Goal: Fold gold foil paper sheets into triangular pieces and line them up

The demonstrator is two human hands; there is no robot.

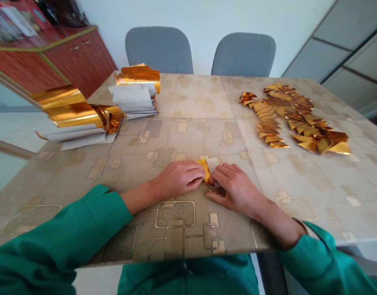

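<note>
A small sheet of gold foil paper (203, 165), partly folded with its pale underside showing, lies on the table between my two hands. My left hand (184, 177) is closed, its curled fingers gripping the gold side of the sheet. From the other side, the bent fingers of my right hand (233, 186) press on the white part of the paper. Both hands rest low against the tablecloth near the table's front. My fingers hide much of the sheet, so its exact fold cannot be made out.
Stacks of gold-and-white paper sheets (135, 98) and curled gold sheets (71, 112) stand at the table's left. Many folded gold paper pieces (299, 112) lie in rows at the right. Two grey chairs (159, 49) are behind the far edge of the patterned table (203, 131).
</note>
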